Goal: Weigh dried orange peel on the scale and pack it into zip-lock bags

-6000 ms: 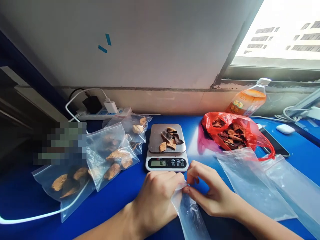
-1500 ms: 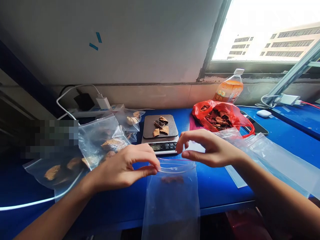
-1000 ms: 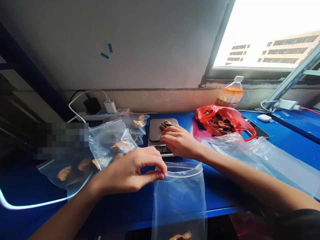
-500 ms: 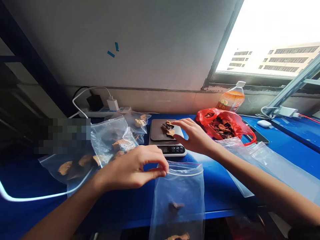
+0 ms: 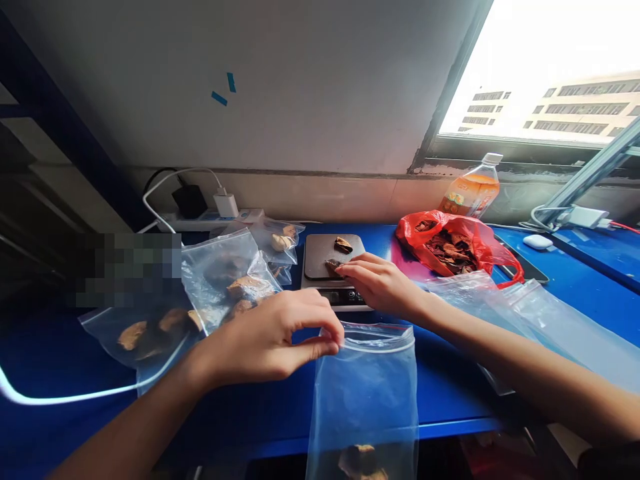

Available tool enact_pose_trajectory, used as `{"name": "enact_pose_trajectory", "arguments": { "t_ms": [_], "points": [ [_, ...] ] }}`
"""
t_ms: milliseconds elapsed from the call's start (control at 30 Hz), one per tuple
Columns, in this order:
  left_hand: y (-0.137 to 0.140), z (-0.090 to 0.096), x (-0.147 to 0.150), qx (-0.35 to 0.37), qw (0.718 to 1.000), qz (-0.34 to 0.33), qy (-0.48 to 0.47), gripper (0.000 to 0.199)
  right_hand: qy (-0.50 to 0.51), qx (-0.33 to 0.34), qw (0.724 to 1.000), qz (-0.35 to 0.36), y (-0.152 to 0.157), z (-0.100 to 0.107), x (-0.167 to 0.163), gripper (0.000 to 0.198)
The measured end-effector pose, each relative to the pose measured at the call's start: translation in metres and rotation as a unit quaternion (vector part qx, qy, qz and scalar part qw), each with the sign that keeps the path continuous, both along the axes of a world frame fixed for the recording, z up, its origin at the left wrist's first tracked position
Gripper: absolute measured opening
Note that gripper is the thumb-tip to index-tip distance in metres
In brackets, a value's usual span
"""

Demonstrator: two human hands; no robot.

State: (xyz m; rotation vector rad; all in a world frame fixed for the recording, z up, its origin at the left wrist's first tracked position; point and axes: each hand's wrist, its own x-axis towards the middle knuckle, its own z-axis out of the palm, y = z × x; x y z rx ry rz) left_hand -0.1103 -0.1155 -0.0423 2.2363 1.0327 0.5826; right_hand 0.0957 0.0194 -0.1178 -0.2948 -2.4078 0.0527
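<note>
My left hand (image 5: pixel 280 333) pinches the top corner of a clear zip bag (image 5: pixel 365 393) between thumb and forefinger. The bag hangs over the table's front edge, its mouth parted a little, and dried brown slices (image 5: pixel 364 460) lie low inside it. Beyond it sits a kitchen scale (image 5: pixel 320 241), its display partly covered by my right hand (image 5: pixel 383 283). The fingertips of that hand are closed on a dark dried slice (image 5: pixel 332 268) at the front of the weighing plate. A second dried slice (image 5: pixel 343 245), with a pale rim, rests farther back on the plate.
Filled zip bags (image 5: pixel 225 273) are heaped at left beside a white cable (image 5: pixel 75 401). At right are a red plastic bag (image 5: pixel 415 233) of dark dried pieces, a drink bottle (image 5: pixel 473 190), a phone (image 5: pixel 537 272) and flat clear bags (image 5: pixel 565 320).
My right hand has moved left and toward me, from beside the slices onto the front one. The blurred piece midway down the bag is now at its bottom. My left hand keeps its hold.
</note>
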Motion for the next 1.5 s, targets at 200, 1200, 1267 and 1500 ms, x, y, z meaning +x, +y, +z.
{"name": "enact_pose_trajectory", "arguments": {
  "t_ms": [200, 1200, 1267, 1500],
  "points": [
    [0.004, 0.002, -0.004, -0.002, 0.999, 0.039, 0.013, 0.011, 0.176, -0.282, 0.943, -0.020, -0.016, 0.043, 0.007, 0.012],
    [0.004, 0.002, -0.008, 0.042, 0.993, 0.102, -0.044, 0.013, -0.059, -0.170, 0.967, -0.181, 0.040, 0.037, -0.032, 0.020],
    [0.004, 0.004, -0.009, 0.034, 0.991, 0.121, -0.048, 0.012, -0.038, -0.272, 0.957, -0.090, 0.024, 0.054, -0.021, 0.016],
    [0.009, 0.001, -0.007, -0.018, 0.965, 0.196, -0.171, 0.020, -0.095, -0.427, 0.896, 0.073, -0.045, 0.104, 0.025, 0.036]
  ]
}}
